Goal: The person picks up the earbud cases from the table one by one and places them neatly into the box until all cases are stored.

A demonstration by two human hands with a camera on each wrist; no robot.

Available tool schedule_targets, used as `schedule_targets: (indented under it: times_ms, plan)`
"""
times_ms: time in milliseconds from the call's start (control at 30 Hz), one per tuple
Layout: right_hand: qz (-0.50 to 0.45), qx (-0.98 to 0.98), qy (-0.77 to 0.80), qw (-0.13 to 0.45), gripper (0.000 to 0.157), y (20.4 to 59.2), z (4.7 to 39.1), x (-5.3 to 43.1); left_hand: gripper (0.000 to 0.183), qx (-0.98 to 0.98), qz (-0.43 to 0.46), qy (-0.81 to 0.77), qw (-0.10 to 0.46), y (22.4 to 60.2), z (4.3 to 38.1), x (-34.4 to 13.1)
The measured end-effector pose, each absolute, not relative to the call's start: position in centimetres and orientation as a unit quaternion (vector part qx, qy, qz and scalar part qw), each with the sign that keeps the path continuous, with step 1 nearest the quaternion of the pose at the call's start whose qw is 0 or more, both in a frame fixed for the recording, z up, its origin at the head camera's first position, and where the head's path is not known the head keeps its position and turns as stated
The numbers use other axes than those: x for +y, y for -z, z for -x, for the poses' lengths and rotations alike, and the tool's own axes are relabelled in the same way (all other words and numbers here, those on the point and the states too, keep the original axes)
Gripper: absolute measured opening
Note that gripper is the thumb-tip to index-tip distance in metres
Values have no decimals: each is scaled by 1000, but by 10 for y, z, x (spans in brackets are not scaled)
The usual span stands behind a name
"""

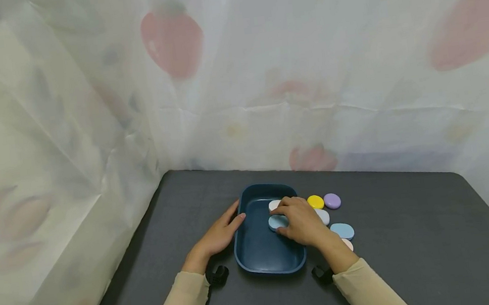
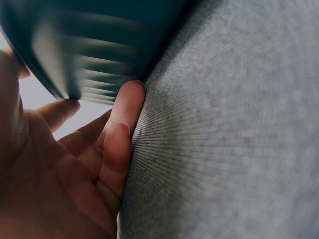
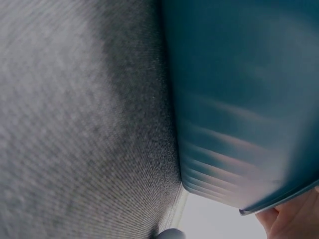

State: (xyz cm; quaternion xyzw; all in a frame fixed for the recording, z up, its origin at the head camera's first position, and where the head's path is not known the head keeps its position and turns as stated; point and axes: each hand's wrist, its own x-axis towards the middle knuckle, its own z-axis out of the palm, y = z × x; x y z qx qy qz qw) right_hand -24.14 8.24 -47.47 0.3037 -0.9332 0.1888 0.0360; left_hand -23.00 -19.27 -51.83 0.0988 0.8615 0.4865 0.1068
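A person worked over a dark blue, rounded rectangular tray (image 1: 266, 257), glossy and apparently plastic, on a table covered in dark grey cloth (image 1: 419, 233); the left hand (image 1: 218, 236) was partly closed on the tray's left wall, thumb hooked over the rim and fingers against the outside; the right hand (image 1: 301, 221) reached in from the opposite side, thumb and fingers curled in a narrow pinch about the edges of a smooth, light blue oval piece (image 1: 274, 222); whether that piece touched the tray floor could not be told.

A white, rounded piece (image 1: 274, 205) lay just beyond it, inside the tray and partly hidden by the fingers; to the tray's right sat a yellow disc (image 1: 316, 202), a purple disc (image 1: 332, 201), a pale whitish oval (image 1: 322, 216) and a second light blue oval (image 1: 343, 231).

Good handling seemed to call for a light grip on the edges, a low release clear of the white neighbour, and a left hand that braced the wall without tipping it.
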Motion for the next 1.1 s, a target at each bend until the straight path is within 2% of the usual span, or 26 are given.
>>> schedule_targets:
  times_ms: [1100]
  plan:
    - [-275, -936, -210, 60, 47, 458, 228, 102, 68, 859, -105, -489, 107, 518, 231, -193]
